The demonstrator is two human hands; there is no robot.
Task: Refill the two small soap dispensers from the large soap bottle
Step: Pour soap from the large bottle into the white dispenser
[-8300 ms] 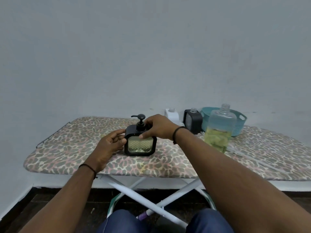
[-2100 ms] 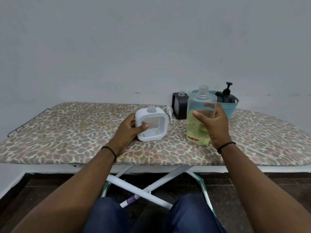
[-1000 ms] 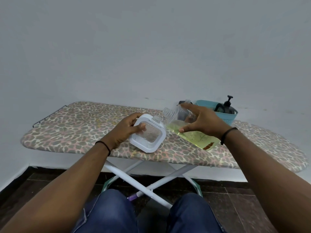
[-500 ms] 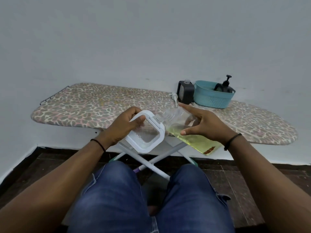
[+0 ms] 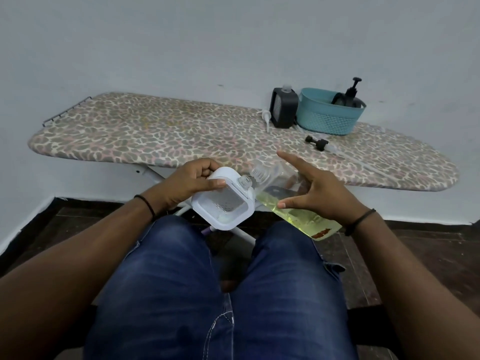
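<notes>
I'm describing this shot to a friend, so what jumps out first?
Two hands over a lap in jeans: the left hand grips a white soap dispenser, the right hand tips a big soap bottle toward it. Behind, an ironing board carries a teal basket.

Count, relative to the ironing board point(image 5: 161, 133):
- Soap dispensers: 3. One white point(image 5: 224, 201) held off its near edge; one black point(image 5: 283, 108) standing on it; one black point(image 5: 348, 98) in the basket.
- Large bottle point(image 5: 293, 206): 1, off near edge.
- Teal basket point(image 5: 328, 116): 1, on it.
- Loose pump heads: 2, white point(image 5: 266, 118) and black point(image 5: 317, 143).
- Hands: 2.
</notes>
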